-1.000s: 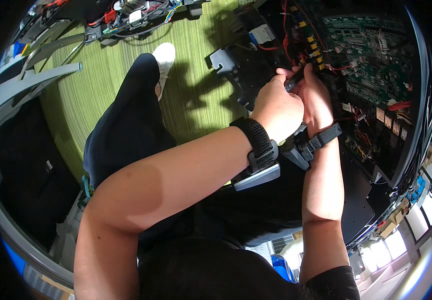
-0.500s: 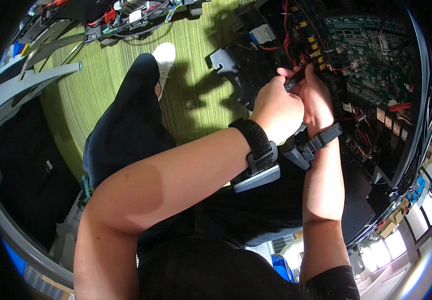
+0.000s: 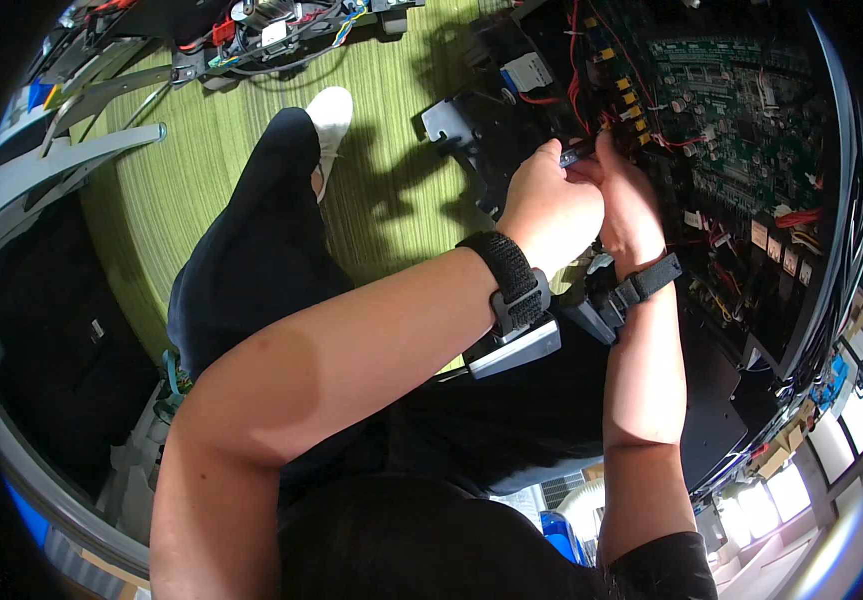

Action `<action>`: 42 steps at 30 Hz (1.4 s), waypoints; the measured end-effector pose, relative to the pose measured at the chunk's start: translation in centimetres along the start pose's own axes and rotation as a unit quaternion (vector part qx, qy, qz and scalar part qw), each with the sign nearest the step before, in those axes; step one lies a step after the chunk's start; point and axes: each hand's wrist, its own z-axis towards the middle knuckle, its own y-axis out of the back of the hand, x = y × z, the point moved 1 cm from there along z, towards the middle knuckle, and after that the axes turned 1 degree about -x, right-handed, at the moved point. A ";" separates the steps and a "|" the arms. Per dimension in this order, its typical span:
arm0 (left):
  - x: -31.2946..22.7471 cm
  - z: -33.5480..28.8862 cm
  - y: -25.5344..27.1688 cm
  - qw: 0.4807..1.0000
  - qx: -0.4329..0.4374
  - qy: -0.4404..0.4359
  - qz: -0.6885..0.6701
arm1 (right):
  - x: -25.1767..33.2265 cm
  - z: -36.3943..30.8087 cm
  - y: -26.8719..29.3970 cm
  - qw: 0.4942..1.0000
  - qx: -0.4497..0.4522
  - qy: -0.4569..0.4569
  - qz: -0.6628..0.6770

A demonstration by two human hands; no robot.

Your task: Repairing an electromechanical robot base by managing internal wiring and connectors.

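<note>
My left hand (image 3: pixel 552 207) is closed, thumb and finger pinching a small dark elongated part (image 3: pixel 577 153) with a glossy side. Close against it, my right hand (image 3: pixel 634 205) curls its fingers around the lower side of the same part, its thumb pointing up. The part's far end and some of the right fingers are hidden behind the left hand. Both hands are at the edge of an opened black machine housing, just below red wires (image 3: pixel 574 75) and a row of yellow connectors (image 3: pixel 630 98). A green circuit board (image 3: pixel 742 120) lies to their right.
A black bracket panel (image 3: pixel 457 130) stands left of the hands over the green carpet (image 3: pixel 392 80). Bundled black cables (image 3: pixel 845 270) run down the housing's right side. More wired machinery (image 3: pixel 272 35) is at the top left, with a grey curved leg (image 3: pixel 102 150) below.
The dark part has shifted slightly left and tilted flatter between my hands. My left hand has moved slightly left, and the right fingers have drawn in under the part.
</note>
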 end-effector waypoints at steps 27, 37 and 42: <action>-2.1 -1.5 0.0 0.994 0.066 0.034 -0.076 | -0.4 -1.0 -0.5 0.998 0.021 0.043 0.037; -1.4 -1.6 -0.1 0.996 -0.003 0.073 0.042 | -0.1 -1.1 -0.7 0.998 0.010 0.056 0.011; -2.4 -2.5 -0.4 0.995 0.013 0.074 0.060 | -0.4 -0.5 -0.3 0.999 0.016 0.043 0.002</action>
